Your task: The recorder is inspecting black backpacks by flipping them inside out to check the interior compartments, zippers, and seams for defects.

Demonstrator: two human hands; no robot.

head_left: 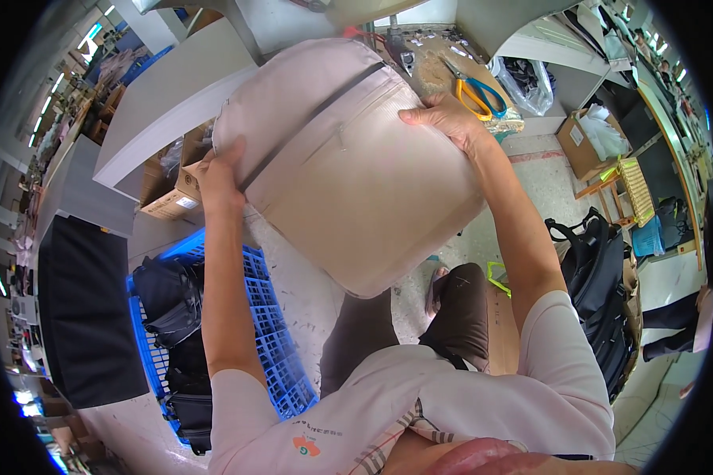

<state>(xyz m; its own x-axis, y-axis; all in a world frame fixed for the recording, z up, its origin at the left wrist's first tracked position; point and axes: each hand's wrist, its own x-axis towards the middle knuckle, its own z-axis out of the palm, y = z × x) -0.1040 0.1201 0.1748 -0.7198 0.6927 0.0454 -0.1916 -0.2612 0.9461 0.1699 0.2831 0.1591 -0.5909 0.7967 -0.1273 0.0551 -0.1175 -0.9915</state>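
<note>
left fingers (227, 154): gripping left edge of pale fabric panel (348, 206) | right fingers (416, 116): pinching its upper-right edge | panel: spread between both, probably held at opposite edges to stay flat | scissors (460, 89): on counter (431, 70) just beyond right fingers

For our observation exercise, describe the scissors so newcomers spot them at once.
Find the big pale panel mid-picture. Past the right hand gripping its edge, scissors lie on a worn bench. One yellow handle and one blue set them apart from the brown top.

Pale floor (299, 294), grey tabletop (178, 91) at left, lit ceiling tubes (58, 81), yellow-topped stool (635, 191) at right
</note>
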